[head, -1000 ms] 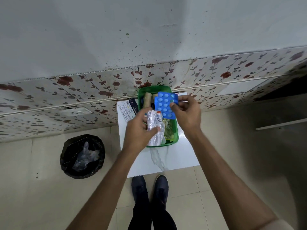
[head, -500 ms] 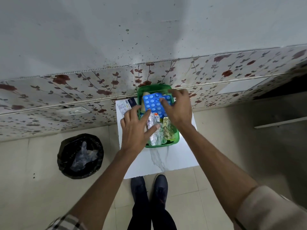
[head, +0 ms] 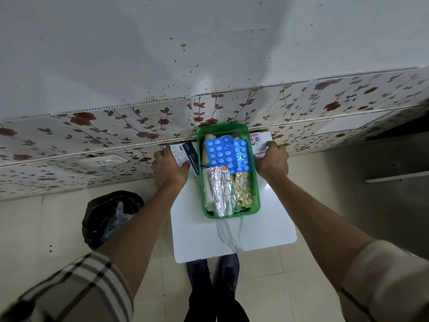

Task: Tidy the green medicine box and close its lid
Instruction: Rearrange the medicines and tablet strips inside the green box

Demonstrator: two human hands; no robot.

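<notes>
The green medicine box [head: 256,191] stands open on a small white table [head: 232,235] against the wall. Inside lie two blue blister packs [head: 221,156], a silver foil strip [head: 220,191], a gold blister strip [head: 243,190] and a pale tube. No lid is visible. My left hand [head: 169,168] grips a white and dark blue carton [head: 185,158] lying left of the box. My right hand [head: 272,159] rests on a white packet with red print [head: 258,142] to the right of the box.
A black-lined waste bin [head: 109,217] stands on the tiled floor left of the table. A floral-tiled wall [head: 116,126] rises directly behind the table. My shoes [head: 213,275] are at the table's near edge.
The blue blister pack was laid into the box and released. Both hands moved out of the box, the left to the carton on the left, the right to the packet on the right.
</notes>
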